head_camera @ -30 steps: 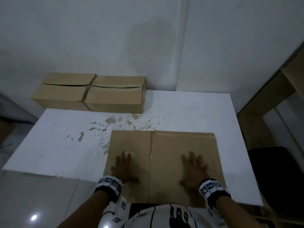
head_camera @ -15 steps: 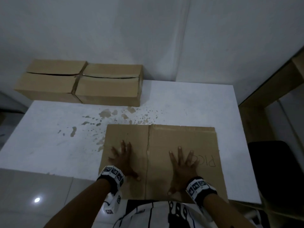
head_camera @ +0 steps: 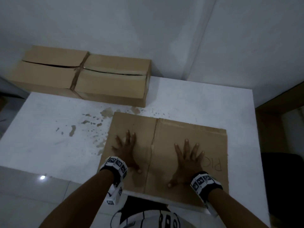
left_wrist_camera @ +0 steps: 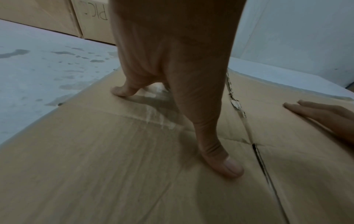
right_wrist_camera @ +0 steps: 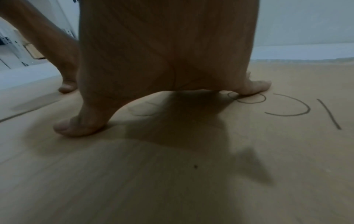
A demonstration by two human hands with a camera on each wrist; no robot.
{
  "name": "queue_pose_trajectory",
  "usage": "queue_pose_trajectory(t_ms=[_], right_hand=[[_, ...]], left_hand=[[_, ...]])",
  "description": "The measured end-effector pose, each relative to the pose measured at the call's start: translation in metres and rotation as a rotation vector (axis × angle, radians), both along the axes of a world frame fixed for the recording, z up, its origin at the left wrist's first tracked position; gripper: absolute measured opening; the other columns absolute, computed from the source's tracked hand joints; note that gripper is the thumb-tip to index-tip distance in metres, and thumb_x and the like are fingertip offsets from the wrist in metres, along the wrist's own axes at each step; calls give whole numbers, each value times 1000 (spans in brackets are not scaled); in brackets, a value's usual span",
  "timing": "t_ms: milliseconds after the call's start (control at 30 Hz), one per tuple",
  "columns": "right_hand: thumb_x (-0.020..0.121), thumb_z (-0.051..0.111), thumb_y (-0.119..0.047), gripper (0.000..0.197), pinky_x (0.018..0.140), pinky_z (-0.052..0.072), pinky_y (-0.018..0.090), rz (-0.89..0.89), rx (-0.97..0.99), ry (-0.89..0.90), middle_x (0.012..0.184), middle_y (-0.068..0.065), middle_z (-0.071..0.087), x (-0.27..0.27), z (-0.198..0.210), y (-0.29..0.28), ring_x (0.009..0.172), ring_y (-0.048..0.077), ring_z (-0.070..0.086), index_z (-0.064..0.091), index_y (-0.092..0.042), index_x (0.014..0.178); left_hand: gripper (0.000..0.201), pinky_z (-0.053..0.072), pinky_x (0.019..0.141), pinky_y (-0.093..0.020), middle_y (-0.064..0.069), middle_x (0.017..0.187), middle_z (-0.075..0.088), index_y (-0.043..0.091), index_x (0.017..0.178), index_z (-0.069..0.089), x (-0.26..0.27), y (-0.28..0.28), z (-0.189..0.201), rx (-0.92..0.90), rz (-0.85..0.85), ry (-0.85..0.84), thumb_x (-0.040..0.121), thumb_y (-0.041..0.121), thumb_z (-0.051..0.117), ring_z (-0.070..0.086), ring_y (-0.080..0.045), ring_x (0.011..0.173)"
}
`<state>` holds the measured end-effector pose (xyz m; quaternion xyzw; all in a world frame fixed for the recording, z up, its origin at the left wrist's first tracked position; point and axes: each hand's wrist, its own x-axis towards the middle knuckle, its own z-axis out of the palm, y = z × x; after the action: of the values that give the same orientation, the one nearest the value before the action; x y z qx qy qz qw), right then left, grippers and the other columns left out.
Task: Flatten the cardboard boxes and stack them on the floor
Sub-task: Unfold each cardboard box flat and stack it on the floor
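Left hand (head_camera: 126,152): fingers spread and straight, palm down, pressing flat on the left panel of the flattened box (head_camera: 166,155); nothing gripped. In the left wrist view the thumb tip and a fingertip bear on the cardboard beside a strip of clear tape.
Right hand (head_camera: 187,163): fingers spread and straight, palm down, pressing the right panel of the flattened box; nothing gripped. The outer fingers lie on the first part of the handwriting.
Flattened box: lies flat on the white table (head_camera: 205,102), at the near edge, its near border slightly overhanging. A ragged seam runs from far edge to near edge between the two hands.
Writing on flattened box: hand-drawn dark letters, upside down to the wearer, reading "PIC" and then covered by the right hand.
Left closed box (head_camera: 44,74): stands at the table's far left corner, top flaps closed with a narrow gap; contents not visible.
Right closed box (head_camera: 113,84): touching the left closed box on its right side, just beyond the flattened box; flaps closed, contents not visible. The left wrist view shows "PIC" on its near face.
Table stains (head_camera: 92,124): brown patches left of the flattened box's far corner.
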<state>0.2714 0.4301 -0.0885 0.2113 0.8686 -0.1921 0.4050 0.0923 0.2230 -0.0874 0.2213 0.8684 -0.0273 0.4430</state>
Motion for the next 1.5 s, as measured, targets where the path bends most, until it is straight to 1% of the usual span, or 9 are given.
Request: queue_pose_trajectory(t_ms=[167,367,500,600,733,867,1133,1367,1500], right_hand=[[26,67,-91,166,100,-18,78,-106,0,25,137,12,-59,-26,1,3,121,52,-52,-40,-36,141],[38,71,-86,163,108,-9,75,-195,-18,48,140,15,-56,-42,3,-18,125,56,-45,-34,-25,146],[33,65,-92,161,106,-8,77,-141,-6,36,146,2,-52,-50,4,20,131,51,-42,-33,-32,147],[32,65,-93,159,106,-4,79,-219,5,36,149,2,-48,-75,1,43,133,56,-37,-27,-37,148],[38,72,-87,153,105,-7,79,-172,-15,59,148,4,-48,-103,-5,6,128,60,-39,-24,-42,149],[42,78,-79,157,101,-6,82,-83,-29,68,150,4,-46,-116,-8,-40,127,62,-38,-29,-35,148],[36,78,-81,163,100,-10,81,-101,-44,59,146,-6,-52,-124,-8,-37,125,58,-44,-39,-38,141],[38,71,-87,157,100,-9,82,-54,-51,58,149,-12,-47,-50,1,-21,138,34,-42,-30,-36,147],[36,74,-86,158,102,-4,82,-154,-48,18,147,-14,-49,-2,9,4,139,30,-41,-33,-43,144]], left_hand=[[163,3,108,-75,5,149,-45,34,145,-34,-9,7,-2,-19,7,2,43,54,92,-35,-49,135],[163,8,109,-75,4,147,-48,33,144,-36,-8,10,0,-34,19,11,44,53,92,-35,-49,135],[158,11,110,-73,5,149,-46,32,146,-33,-10,8,-1,-3,22,-2,50,48,92,-34,-47,136],[152,12,110,-73,8,150,-44,34,148,-28,-16,4,0,19,16,-33,55,41,92,-33,-45,138],[151,15,110,-72,8,150,-44,35,148,-28,-18,3,0,-6,-9,-37,56,38,92,-32,-45,138],[152,20,107,-72,8,151,-41,36,146,-29,-18,5,-2,-24,-13,-23,55,40,92,-28,-47,140],[153,21,106,-72,8,152,-41,36,146,-30,-19,3,-6,-16,-6,-28,54,41,92,-28,-47,140],[152,22,109,-69,4,151,-43,33,146,-31,-17,3,1,-16,-33,-6,58,38,92,-26,-48,141],[152,23,110,-68,5,150,-44,35,146,-31,-15,-8,-2,0,-58,23,57,40,91,-28,-46,140]])
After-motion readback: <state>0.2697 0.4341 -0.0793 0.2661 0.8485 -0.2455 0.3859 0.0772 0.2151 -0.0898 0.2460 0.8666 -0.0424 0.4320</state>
